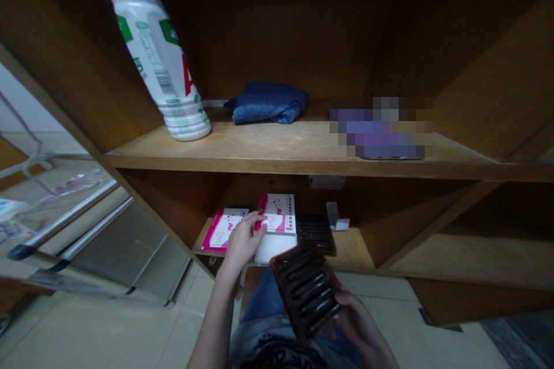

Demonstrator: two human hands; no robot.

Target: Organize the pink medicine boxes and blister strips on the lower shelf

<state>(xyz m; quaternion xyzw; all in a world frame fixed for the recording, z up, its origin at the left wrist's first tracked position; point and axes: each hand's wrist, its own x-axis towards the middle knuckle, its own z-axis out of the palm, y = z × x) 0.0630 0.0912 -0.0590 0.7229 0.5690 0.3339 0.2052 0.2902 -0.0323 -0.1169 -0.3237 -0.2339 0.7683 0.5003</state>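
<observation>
My left hand (pixel 242 239) reaches onto the lower shelf (pixel 350 251) with its fingers closed on the left edge of an upright pink and white box (pixel 279 214). A second pink and white box (pixel 225 227) lies flat just left of that hand. My right hand (pixel 352 314) holds a dark brown tray of small vials (pixel 305 291) in front of the shelf, above my lap. Another dark tray of vials (pixel 315 234) rests on the lower shelf to the right of the upright box.
On the upper shelf (pixel 277 153) stand a white bottle with green labels (pixel 162 57), a folded blue cloth (pixel 268 102) and a flat purple object (pixel 381 138). A small white paper piece (pixel 337 220) sits at the back of the lower shelf. A metal rack (pixel 78 225) is at left.
</observation>
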